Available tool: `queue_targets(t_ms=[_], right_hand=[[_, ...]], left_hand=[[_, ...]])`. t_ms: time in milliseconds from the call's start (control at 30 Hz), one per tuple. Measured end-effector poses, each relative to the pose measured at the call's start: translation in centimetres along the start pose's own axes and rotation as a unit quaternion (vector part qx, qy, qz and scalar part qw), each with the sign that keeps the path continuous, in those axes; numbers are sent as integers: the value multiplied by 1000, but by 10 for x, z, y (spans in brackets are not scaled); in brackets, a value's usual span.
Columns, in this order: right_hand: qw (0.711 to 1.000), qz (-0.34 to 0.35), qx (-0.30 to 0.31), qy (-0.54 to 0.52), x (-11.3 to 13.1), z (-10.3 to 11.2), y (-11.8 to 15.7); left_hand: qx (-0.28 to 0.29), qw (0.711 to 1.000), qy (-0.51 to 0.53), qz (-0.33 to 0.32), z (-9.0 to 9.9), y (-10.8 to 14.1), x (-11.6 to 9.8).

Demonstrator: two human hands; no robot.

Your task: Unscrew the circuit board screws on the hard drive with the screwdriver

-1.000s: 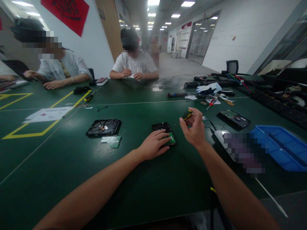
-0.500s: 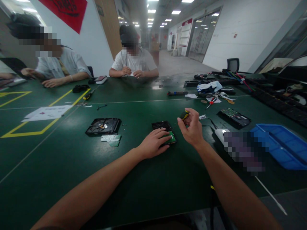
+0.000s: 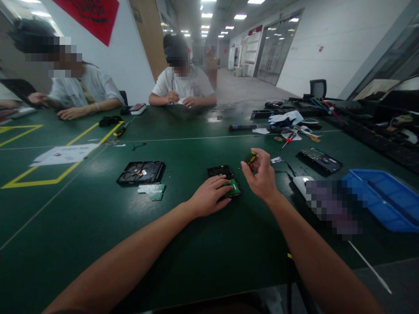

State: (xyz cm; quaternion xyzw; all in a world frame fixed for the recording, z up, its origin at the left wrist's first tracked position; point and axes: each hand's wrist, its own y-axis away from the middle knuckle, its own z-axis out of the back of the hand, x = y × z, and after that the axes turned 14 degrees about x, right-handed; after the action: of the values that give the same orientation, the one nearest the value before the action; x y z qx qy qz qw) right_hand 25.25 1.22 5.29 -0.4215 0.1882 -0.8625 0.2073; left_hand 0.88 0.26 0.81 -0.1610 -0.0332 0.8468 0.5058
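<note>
My left hand (image 3: 209, 196) lies with its fingers stretched out across a hard drive (image 3: 220, 171), covering part of it. The drive's green circuit board (image 3: 235, 188) shows beside the fingertips. Just right of the drive, my right hand (image 3: 262, 174) is closed round a screwdriver (image 3: 251, 158) with a black and yellow handle. Its thin shaft points down towards the board; where the tip sits is too small to tell. Farther left are another hard drive (image 3: 140, 172) and a loose circuit board (image 3: 153, 191), with tiny screws (image 3: 169, 171) beside them.
To the right are a third hard drive (image 3: 321, 160), a blue tray (image 3: 386, 196) and a partly blurred device (image 3: 301, 183). Gloves (image 3: 286, 118) and tools lie farther back. Two people sit across the green table (image 3: 98, 226), with a sheet of paper (image 3: 65, 154) on the left.
My right hand and the screwdriver have shifted very slightly to the left. My left hand and the hard drive have stayed in place.
</note>
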Motion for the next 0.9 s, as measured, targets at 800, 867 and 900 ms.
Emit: queue_targets(t_ms=[800,867,900], right_hand=[[996,76,31,22,4,1,-2],[998,64,24,9,5,1,-2],[998,57,20,-1,6,1,-2]], left_hand=[[-18,1000,-5,-8,-3,1,1],[-18,1000,-2,-8,-3,1,1],[-17,1000,-2,-8,-3,1,2]])
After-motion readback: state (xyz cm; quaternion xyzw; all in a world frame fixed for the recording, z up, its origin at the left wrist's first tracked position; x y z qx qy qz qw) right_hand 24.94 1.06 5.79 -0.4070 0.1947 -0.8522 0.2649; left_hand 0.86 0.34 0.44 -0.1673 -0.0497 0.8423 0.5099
